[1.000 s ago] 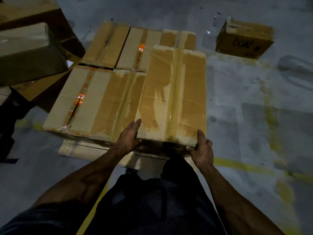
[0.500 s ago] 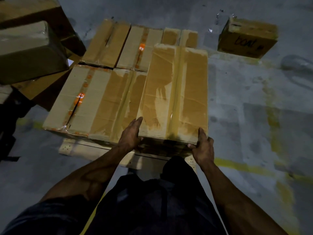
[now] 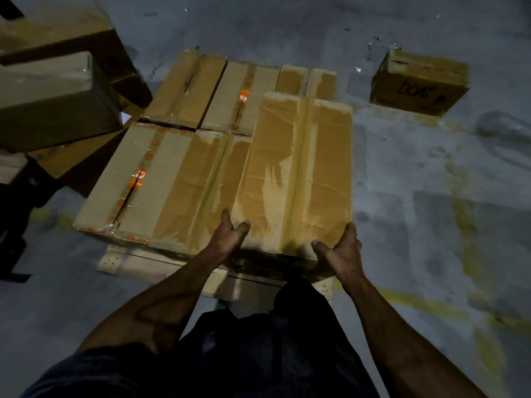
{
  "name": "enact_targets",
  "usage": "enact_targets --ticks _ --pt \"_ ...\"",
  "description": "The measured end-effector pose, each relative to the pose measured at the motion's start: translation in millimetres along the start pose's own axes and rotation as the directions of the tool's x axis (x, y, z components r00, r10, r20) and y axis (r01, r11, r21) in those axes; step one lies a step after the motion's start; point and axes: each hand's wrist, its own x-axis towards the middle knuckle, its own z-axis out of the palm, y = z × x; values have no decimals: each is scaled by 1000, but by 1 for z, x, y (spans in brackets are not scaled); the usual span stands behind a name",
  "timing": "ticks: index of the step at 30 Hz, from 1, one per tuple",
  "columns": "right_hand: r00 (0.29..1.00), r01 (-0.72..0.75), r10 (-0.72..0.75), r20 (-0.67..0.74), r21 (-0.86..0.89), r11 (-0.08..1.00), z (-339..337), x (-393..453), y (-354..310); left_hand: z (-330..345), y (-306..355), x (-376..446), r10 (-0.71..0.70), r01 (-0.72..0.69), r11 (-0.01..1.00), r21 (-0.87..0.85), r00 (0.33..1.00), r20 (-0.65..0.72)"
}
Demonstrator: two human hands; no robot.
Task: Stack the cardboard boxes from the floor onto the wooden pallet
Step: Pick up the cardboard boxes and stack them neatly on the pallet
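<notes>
A long taped cardboard box (image 3: 298, 168) lies at the right side of the wooden pallet (image 3: 138, 261), a little higher than its neighbours. My left hand (image 3: 227, 239) grips its near left corner, thumb on top. My right hand (image 3: 342, 254) holds its near right corner, fingers spread along the edge. Beside it on the pallet lie a wide box with orange tape (image 3: 143, 185) and, behind, several more boxes (image 3: 212, 93). One small box with black writing (image 3: 419, 81) sits on the floor at the far right.
Large cardboard boxes (image 3: 54, 96) are piled at the left, with dark gear (image 3: 17, 202) below them. The grey concrete floor (image 3: 431, 211) carries worn yellow lines. My dark trousers fill the bottom of the view.
The long box has settled slightly forward and down on the pallet. My right hand's fingers have spread along its near edge, and both hands stay at its near corners.
</notes>
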Motion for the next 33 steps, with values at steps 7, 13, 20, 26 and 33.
enact_targets --ticks 7,13,20,26,33 --pt "989 -137 139 -50 39 990 3 24 -10 14 12 18 -70 59 997 -54 967 -245" --pt "991 -118 120 -64 42 992 7 27 -10 5 9 24 -90 64 992 -112 966 -242" --pt "994 -84 84 -70 12 996 12 28 -4 6 -18 29 -11 -22 989 -148 976 -216" --pt "994 -96 94 -58 -20 995 12 24 -8 7 -36 45 -28 -10 985 -171 976 -217" --pt "980 -198 199 11 -73 977 2 17 -21 5 25 -4 -172 168 985 -36 957 -235"
